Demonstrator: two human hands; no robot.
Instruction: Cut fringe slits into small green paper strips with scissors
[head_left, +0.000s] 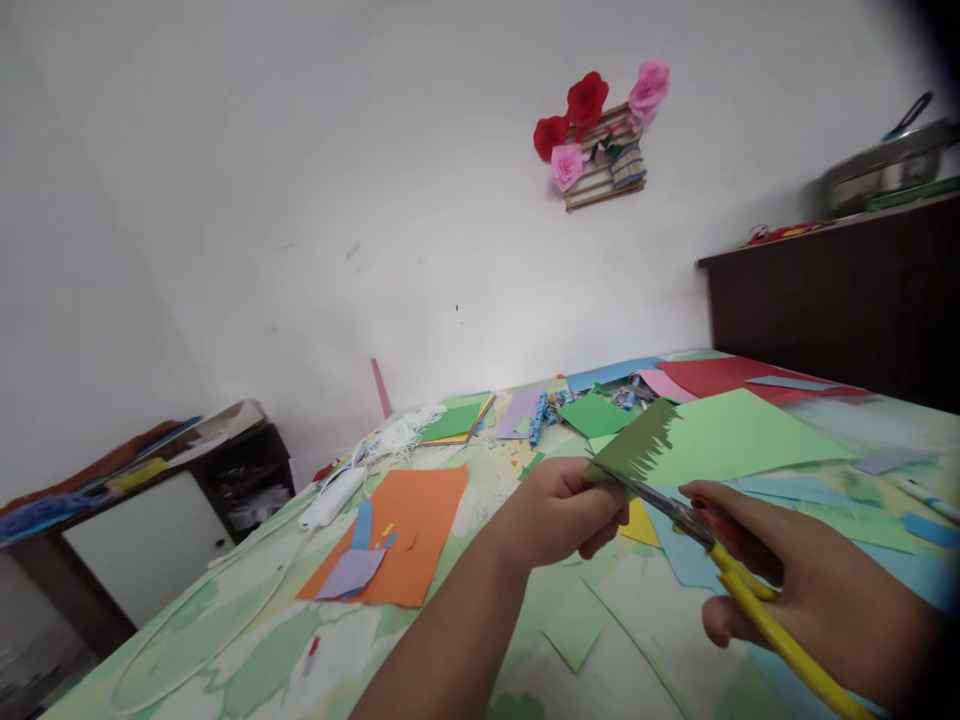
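Observation:
My left hand pinches the lower edge of a dark green piece of paper, whose right side is cut into a fringe of thin strips. In my right hand is a pair of scissors with yellow handles and metal blades. The blades point up and left, and their tips meet the green paper close to my left fingers. Beneath and behind the scissors lies a large light green sheet. A small light green square rests on the table below my hands.
An orange sheet with paper scraps lies left on the patterned tablecloth. A white power strip with a cord is beside it. Red paper and blue twisted paper pieces lie toward the wall. A dark cabinet stands right.

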